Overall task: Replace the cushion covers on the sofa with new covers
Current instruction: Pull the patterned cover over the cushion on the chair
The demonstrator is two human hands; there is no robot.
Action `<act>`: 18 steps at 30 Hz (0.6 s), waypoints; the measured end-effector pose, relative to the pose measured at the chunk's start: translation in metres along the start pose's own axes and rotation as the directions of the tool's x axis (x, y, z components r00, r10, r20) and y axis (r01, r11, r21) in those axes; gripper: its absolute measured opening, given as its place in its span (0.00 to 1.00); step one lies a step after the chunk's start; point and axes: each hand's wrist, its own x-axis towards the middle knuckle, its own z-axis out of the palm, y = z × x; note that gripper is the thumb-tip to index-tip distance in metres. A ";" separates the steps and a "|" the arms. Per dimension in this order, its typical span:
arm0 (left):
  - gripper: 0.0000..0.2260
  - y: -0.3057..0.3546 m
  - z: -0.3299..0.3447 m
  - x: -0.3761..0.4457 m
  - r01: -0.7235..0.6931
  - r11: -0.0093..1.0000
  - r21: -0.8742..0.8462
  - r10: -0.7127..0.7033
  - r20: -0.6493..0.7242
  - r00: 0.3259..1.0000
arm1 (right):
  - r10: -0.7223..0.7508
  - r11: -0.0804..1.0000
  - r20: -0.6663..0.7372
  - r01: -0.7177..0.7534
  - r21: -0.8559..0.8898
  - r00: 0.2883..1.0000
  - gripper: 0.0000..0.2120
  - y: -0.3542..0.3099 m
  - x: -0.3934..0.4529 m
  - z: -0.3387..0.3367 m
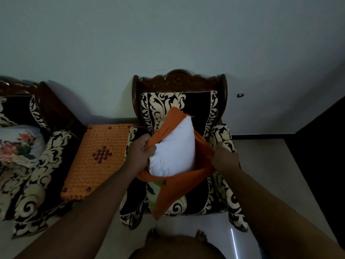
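I am watching both arms reaching forward over the pale floor toward the armchair. The left hand is curling its fingers round the edge of the orange cover, bunching the cloth against the white cushion insert. The right hand is gripping the cover's opposite edge, pulling the mouth open. The insert is sitting partly inside the cover, between the two hands, its upper end standing clear of the cloth; the cover's loose tail is hanging down below the hands across the chair seat. A strip of green print is showing under that tail. Left of the left hand an orange crocheted mat is lying on a low table between the chair and a patterned sofa, where a floral cushion is resting. Beyond the hands the carved wooden chair back is touching a plain wall.
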 end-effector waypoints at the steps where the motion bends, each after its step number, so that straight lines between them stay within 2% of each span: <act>1: 0.06 0.001 0.001 0.000 0.005 1.000 0.010 -0.005 0.002 1.000 | 0.037 0.997 0.021 -0.036 -0.062 0.999 0.17 -0.001 -0.005 0.007; 2: 0.03 0.002 0.003 -0.001 0.010 1.000 0.028 -0.010 0.022 1.000 | 0.059 0.995 0.051 -0.055 -0.082 0.997 0.12 -0.003 -0.009 0.013; 3: 0.02 0.003 0.005 -0.004 0.011 0.998 0.057 -0.014 0.057 0.998 | 0.077 0.997 0.070 -0.075 -0.021 0.995 0.09 -0.007 -0.010 0.017; 5: 0.06 -0.002 0.009 -0.009 -0.015 0.990 0.143 -0.002 0.120 0.993 | 0.092 0.950 0.078 -0.111 0.291 0.993 0.09 -0.018 -0.009 0.022; 7: 0.03 -0.010 0.010 -0.015 -0.039 0.963 0.265 -0.024 0.229 0.973 | 0.138 0.746 0.094 -0.165 0.645 0.986 0.11 -0.032 -0.005 0.023; 9: 0.01 -0.018 0.011 -0.021 -0.051 0.931 0.362 -0.076 0.328 0.942 | 0.223 0.566 0.112 -0.222 0.794 0.968 0.15 -0.043 -0.003 0.022; 11: 0.04 -0.022 0.016 -0.029 -0.014 0.935 0.354 -0.116 0.344 0.932 | 0.210 0.588 0.057 -0.172 0.790 0.976 0.16 -0.050 -0.005 0.018; 14: 0.04 -0.020 0.030 -0.034 0.059 0.951 0.305 -0.131 0.221 0.966 | 0.163 0.622 -0.024 -0.084 0.778 0.986 0.16 -0.057 -0.012 0.004; 15: 0.04 -0.019 0.033 -0.033 0.093 0.957 0.276 -0.145 0.175 0.974 | 0.138 0.667 -0.069 -0.041 0.744 0.988 0.18 -0.059 -0.014 0.000; 17: 0.06 -0.015 0.037 -0.029 0.184 0.968 0.172 -0.205 0.117 0.972 | 0.055 0.769 -0.168 0.066 0.636 0.984 0.27 -0.065 -0.017 -0.003; 18: 0.07 -0.011 0.038 -0.027 0.226 0.966 0.122 -0.239 0.107 0.965 | 0.023 0.796 -0.153 0.074 0.601 0.988 0.35 -0.070 -0.019 0.000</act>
